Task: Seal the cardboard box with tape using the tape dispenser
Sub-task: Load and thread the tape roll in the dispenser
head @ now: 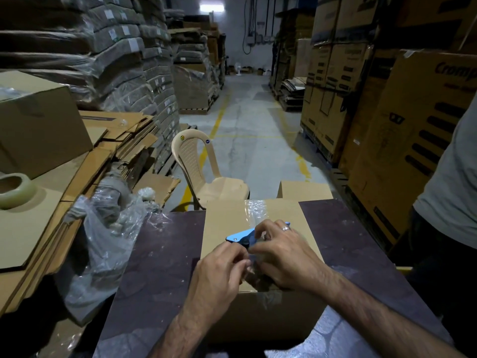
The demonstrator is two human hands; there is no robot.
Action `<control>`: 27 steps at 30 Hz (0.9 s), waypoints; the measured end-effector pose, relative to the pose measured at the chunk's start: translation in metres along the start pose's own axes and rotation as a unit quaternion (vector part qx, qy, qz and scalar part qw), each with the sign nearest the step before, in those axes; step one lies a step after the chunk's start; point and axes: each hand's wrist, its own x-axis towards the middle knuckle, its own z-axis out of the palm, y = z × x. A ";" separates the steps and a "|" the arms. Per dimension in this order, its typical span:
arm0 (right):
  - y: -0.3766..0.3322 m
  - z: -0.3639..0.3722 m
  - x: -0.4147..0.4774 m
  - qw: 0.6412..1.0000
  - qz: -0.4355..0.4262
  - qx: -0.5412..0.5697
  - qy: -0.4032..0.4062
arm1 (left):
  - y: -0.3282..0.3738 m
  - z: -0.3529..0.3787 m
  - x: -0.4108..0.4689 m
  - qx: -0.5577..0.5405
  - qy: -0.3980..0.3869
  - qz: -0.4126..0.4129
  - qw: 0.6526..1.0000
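Both hands meet over the near half of the cardboard box [227,218], knuckles up. The right hand [286,257] is curled over the blue tape dispenser [238,236] and grips it, so only the dispenser's left end sticks out past the fingers, pointing toward the left hand [222,264]. The left hand's fingers are bunched against its thumb, just beside the dispenser. That spot is blurred, and I cannot tell whether they pinch anything.

The box sits on a dark table [160,254], its closed top facing up. Flattened cardboard [116,140] is stacked off to the left, with crumpled plastic wrap [108,228] slumped against it. A beige plastic chair [204,171] stands just beyond the table. A second person [449,189] stands at the right edge. A strip of clear tape [255,208] runs along the box's centre seam from the far edge toward the hands. A spare tape roll [13,189] lies on the cardboard at far left. A ring [286,228] shows on the right hand.
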 end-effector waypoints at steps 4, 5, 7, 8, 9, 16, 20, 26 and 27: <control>0.002 0.003 -0.003 0.998 0.008 0.053 0.017 | -0.004 -0.003 0.000 0.004 -0.027 0.001 1.000; 0.002 0.005 -0.003 0.998 0.009 0.057 0.015 | -0.006 -0.007 0.001 -0.009 -0.045 -0.007 0.999; 0.001 0.008 -0.003 0.998 0.006 0.069 0.014 | -0.012 -0.017 0.002 -0.055 -0.101 -0.042 0.992; 0.002 0.009 -0.003 0.997 0.008 0.072 0.023 | -0.015 -0.021 0.003 -0.065 -0.123 -0.059 0.989; 0.003 0.009 -0.004 0.997 0.011 0.074 0.035 | -0.017 -0.023 0.003 -0.052 -0.131 -0.068 0.988; 0.003 0.008 -0.008 0.994 -0.002 0.092 0.063 | 0.008 0.007 -0.018 0.024 -0.042 -0.103 0.994; 0.004 0.008 -0.010 0.993 -0.012 0.097 0.071 | 0.008 0.019 -0.021 0.024 -0.035 -0.110 0.993; 0.002 0.011 -0.012 0.983 0.009 0.139 0.118 | 0.007 0.019 -0.013 0.021 0.078 -0.103 0.991; 0.001 0.011 -0.012 0.981 0.013 0.148 0.127 | 0.007 0.017 -0.009 0.030 0.084 -0.101 0.991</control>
